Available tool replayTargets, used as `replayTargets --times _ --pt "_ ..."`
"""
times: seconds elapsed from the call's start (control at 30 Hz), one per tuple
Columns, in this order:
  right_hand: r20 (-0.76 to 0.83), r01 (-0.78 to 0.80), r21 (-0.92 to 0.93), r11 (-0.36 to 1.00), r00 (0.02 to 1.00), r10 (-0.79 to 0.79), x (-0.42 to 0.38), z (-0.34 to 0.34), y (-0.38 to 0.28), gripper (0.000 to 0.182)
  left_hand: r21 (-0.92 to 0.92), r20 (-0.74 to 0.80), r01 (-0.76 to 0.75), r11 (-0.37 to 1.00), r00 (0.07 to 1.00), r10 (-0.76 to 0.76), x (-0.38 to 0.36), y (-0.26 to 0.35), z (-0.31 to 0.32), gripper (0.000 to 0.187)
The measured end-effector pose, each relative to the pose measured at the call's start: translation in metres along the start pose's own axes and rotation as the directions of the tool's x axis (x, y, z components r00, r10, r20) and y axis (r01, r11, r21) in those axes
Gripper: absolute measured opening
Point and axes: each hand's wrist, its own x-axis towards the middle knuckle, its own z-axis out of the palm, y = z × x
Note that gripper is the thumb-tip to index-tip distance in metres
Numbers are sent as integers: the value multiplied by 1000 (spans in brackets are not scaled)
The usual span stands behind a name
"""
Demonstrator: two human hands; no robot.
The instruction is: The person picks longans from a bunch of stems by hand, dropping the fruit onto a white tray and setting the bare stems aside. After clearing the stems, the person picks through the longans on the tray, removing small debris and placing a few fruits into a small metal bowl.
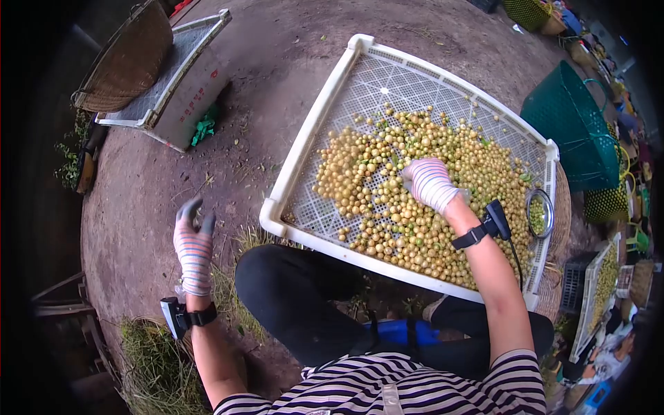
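Note:
A white plastic mesh tray (304,155) tilts across the middle, holding a wide layer of small round yellow-tan fruits (387,232) with a few green leaves and bits among them. My right hand (432,183), in a striped glove, reaches down into the middle of the fruits. Its fingers are curled together, and whatever they pinch is hidden. Off the tray's left side, my left hand (194,245) hangs over the ground in a striped glove with grey fingertips. Its fingers are apart and nothing is in them. A shiny metal bowl (548,214) with small greenish fruits sits at the tray's right edge.
Upper left, a wicker basket (131,59) rests on another mesh tray (187,52). A green woven basket (570,131) stands to the right. Lower left lies a heap of dry grass stems (155,366). Farther right is another fruit-filled tray (598,297).

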Motion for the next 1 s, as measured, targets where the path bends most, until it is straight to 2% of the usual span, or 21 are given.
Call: replayTargets --times 0.03,0.07,0.13,0.2,0.23,0.27,0.33,0.4,0.47,0.5,0.6,0.73,0.77,0.8,0.87,0.93,0.97,1.0 --pt "-27 -14 95 995 1000 17 -6 -7 1 18 -166 12 24 986 1000 -23 4 38 -4 40" --pt "-14 -59 330 942 998 68 -12 -13 2 19 -327 24 46 944 999 -40 5 82 -5 40" --pt "43 -134 728 673 988 150 -21 -23 6 19 -445 58 -18 896 997 49 2 151 2 44" --pt "73 -147 844 517 984 162 -26 -28 5 23 -513 150 -102 852 967 206 -8 199 30 49" --pt "109 -172 895 411 979 172 -33 -33 1 24 -476 204 -148 867 940 273 -15 214 51 51" --pt "145 -195 934 300 973 180 -41 -38 -3 26 -441 260 -199 875 905 336 -23 224 77 53" --pt "164 -204 946 250 972 171 -54 -50 -9 22 -529 412 -33 848 864 290 -39 247 122 59" --pt "122 -165 955 245 976 182 -61 -51 -16 22 -590 445 29 807 846 295 -53 243 173 53" --pt "102 -146 951 272 980 168 -66 -44 -18 21 -704 617 431 565 765 185 -63 236 210 45" --pt "97 -140 948 285 982 160 -68 -40 -18 21 -734 573 408 542 802 172 -66 241 209 32" --pt "145 -216 928 304 960 239 -62 -22 -22 19 -622 738 657 426 673 39 -68 235 217 24" --pt "124 -108 992 -64 937 326 -39 -8 -33 19 -700 653 633 330 755 -64 -54 234 215 19" --pt "98 -128 991 44 901 423 -22 2 -25 18 -696 636 631 343 763 -114 -52 223 225 20" --pt "-198 16 934 358 856 477 -4 20 -10 17 -692 610 610 386 780 -139 -48 217 226 20" --pt "-274 -210 659 722 828 490 12 -4 -6 16 -601 510 483 637 845 -160 -50 203 232 22" --pt "-320 -216 428 878 872 371 31 2 -5 16 -384 475 264 885 878 -56 -45 196 221 28" --pt "-293 -258 249 933 898 327 40 7 -7 16 -258 468 134 957 884 3 -43 197 217 31" --pt "-222 -296 142 944 920 322 51 13 -10 16 -229 403 27 973 913 69 -43 199 215 34"
